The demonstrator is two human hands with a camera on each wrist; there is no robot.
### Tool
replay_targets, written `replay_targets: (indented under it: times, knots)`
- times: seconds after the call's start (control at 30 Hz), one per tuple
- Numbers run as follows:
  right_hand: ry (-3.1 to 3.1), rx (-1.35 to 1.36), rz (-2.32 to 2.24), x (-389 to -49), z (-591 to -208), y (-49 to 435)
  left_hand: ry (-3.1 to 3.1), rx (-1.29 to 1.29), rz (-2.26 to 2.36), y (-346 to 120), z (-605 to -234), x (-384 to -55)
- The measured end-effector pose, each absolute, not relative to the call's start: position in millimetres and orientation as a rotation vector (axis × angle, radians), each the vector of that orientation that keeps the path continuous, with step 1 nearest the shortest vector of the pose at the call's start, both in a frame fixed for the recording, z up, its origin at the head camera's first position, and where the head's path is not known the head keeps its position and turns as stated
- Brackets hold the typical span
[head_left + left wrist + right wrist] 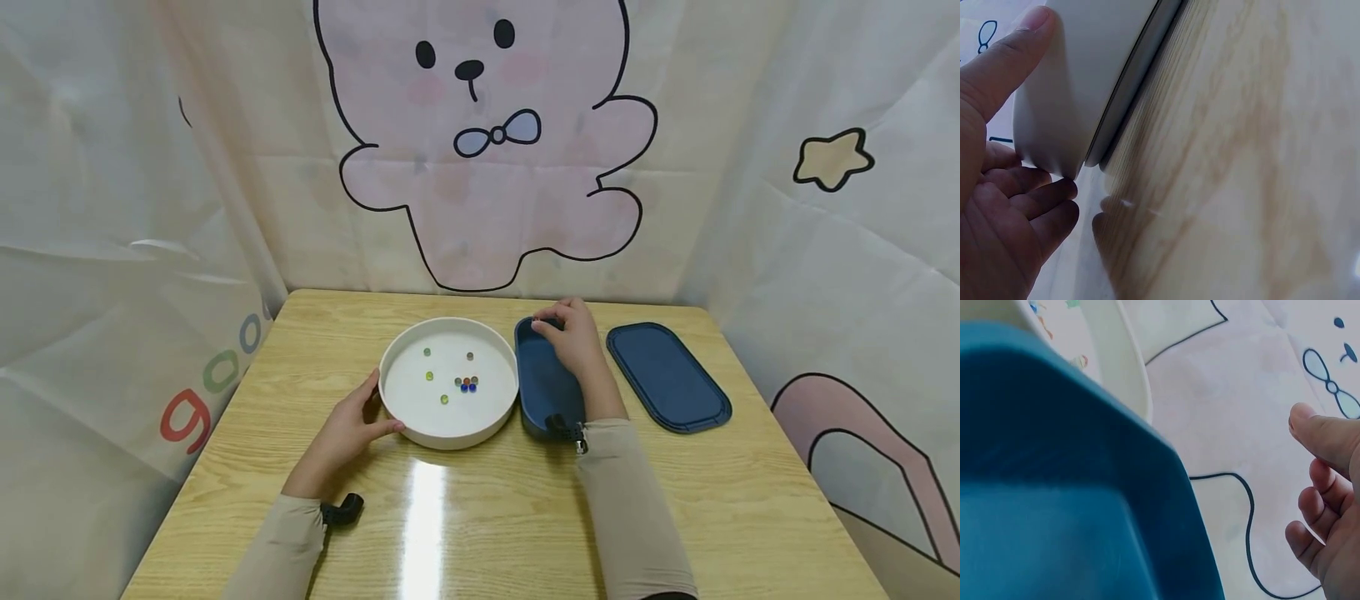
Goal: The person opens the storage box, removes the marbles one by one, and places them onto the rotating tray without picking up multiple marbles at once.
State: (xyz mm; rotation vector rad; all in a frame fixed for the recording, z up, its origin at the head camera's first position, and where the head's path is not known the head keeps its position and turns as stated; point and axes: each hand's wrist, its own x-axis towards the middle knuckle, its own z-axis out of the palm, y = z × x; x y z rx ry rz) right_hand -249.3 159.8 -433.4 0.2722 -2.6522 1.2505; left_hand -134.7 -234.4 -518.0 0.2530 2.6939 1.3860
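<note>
In the head view, my left hand (348,425) grips the round white tray (408,417) at its near left side, thumb at the front wall. The left wrist view shows the thumb (1007,59) along the wall and curled fingers against its lower edge. Several small glass marbles (444,399) lie in the tray, green, yellow, blue and orange. My right hand (577,337) is over the far end of the blue container (546,375). Its thumb and index finger pinch a tiny dark reddish marble (535,318), mostly covered by the fingertips; the right wrist view hides it.
A flat blue lid (671,379) lies on the wooden table (495,517) to the right of the container. The tray's right side stands against the container. Printed cloth (697,167) hangs behind the table and on both sides. Black wrist cameras (343,510) are strapped at the sleeves.
</note>
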Motion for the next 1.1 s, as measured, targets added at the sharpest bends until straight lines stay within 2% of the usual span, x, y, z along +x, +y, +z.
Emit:
replay_targets:
  times: [1.1]
  knots:
    - [-2.757,0.454,1.304,-265,-432,82,2.698,0.285,1.414,-236,-520,-138]
